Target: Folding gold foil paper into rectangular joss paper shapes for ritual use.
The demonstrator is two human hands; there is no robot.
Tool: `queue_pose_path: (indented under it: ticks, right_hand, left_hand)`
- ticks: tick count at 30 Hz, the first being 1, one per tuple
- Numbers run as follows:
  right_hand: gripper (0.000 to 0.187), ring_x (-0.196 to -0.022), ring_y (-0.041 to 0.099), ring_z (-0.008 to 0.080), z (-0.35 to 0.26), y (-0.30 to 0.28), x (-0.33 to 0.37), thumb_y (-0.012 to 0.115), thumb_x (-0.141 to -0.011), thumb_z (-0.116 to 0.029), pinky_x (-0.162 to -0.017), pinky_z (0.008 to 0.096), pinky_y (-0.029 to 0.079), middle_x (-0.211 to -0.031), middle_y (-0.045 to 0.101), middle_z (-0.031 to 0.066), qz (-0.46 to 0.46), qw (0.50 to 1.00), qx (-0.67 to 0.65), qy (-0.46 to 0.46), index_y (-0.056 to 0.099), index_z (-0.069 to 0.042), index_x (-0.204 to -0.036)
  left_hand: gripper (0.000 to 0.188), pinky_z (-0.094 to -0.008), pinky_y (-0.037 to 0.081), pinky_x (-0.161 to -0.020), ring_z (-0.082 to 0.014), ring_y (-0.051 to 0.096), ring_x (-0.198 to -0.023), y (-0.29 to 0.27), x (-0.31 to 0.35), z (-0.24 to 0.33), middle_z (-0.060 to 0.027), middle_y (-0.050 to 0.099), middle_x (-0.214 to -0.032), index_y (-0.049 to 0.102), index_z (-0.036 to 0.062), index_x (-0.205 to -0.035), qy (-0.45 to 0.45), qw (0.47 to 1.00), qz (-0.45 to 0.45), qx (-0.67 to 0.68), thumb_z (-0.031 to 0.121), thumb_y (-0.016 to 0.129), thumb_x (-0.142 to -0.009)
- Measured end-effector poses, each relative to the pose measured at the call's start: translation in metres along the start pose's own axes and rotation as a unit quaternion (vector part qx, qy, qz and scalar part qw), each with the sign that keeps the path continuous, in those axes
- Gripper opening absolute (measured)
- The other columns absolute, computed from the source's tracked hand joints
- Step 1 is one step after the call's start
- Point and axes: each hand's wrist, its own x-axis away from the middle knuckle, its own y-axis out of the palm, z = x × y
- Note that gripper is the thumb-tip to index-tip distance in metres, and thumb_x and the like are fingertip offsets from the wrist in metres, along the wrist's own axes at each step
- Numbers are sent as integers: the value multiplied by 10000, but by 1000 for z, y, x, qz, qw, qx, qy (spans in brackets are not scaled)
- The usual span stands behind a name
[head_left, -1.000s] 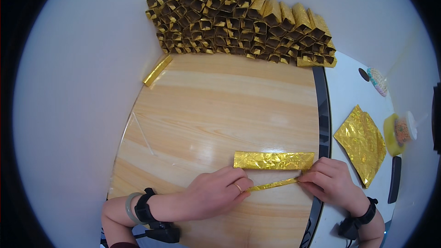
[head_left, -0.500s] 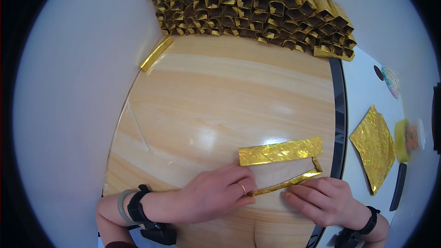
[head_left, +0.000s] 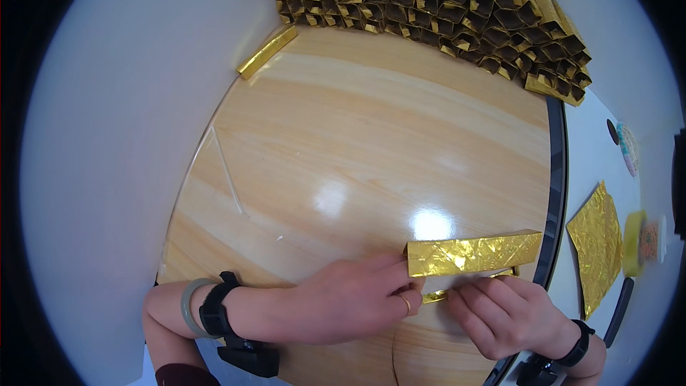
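Beyond the gold strip (head_left: pixel 473 254), folded gold pieces (head_left: pixel 443 7) crowd the table (head_left: pixel 357 150).

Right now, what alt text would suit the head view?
Two bare hands, left hand and right hand, press a folded gold foil paper strip on a round wooden table; a pile of folded gold pieces lies at the far edge.
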Motion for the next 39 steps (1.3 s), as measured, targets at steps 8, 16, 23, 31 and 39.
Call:
queue_pose_path:
  ticks: [8,16,23,31,39]
  right_hand:
    - [196,-757,572,141,4,17,0,655,-708,-100,-618,242,433,-836,591,19,53,996,-54,52,653,-50,-898]
    - [215,-792,565,147,3,22,-3,685,-733,-160,-620,263,416,-884,592,3,65,976,-161,135,641,-92,-932]
    - [187,-778,565,165,1,19,-6,699,-738,-160,-674,292,416,-872,592,-9,35,974,-152,166,628,-109,-903]
    - [199,-737,592,170,-4,19,-7,747,-723,-184,-656,312,410,-804,606,-20,11,957,-159,243,592,-132,-838]
    - [244,-739,570,224,-1,15,-13,790,-702,-141,-717,356,370,-768,601,8,20,938,-210,276,578,-121,-821]
  left_hand:
    - [133,-281,511,-558,-239,587,-827,1,-2,0,-56,559,-945,600,68,-859,79,992,46,-92,133,695,-793]
    - [186,-283,464,-577,-210,528,-788,4,-8,5,-18,553,-902,604,114,-811,44,987,130,-88,126,762,-714]
    - [205,-377,410,-806,-290,483,-932,4,-4,10,-36,560,-962,619,118,-832,-47,991,118,-42,137,779,-705]
    - [181,-427,350,-861,-349,409,-967,3,-5,15,-147,456,-1001,618,122,-869,-92,989,99,-66,153,743,-742]
    - [191,-445,334,-874,-356,400,-994,5,-8,16,-161,435,-1038,581,122,-859,-118,987,92,-54,146,729,-741]
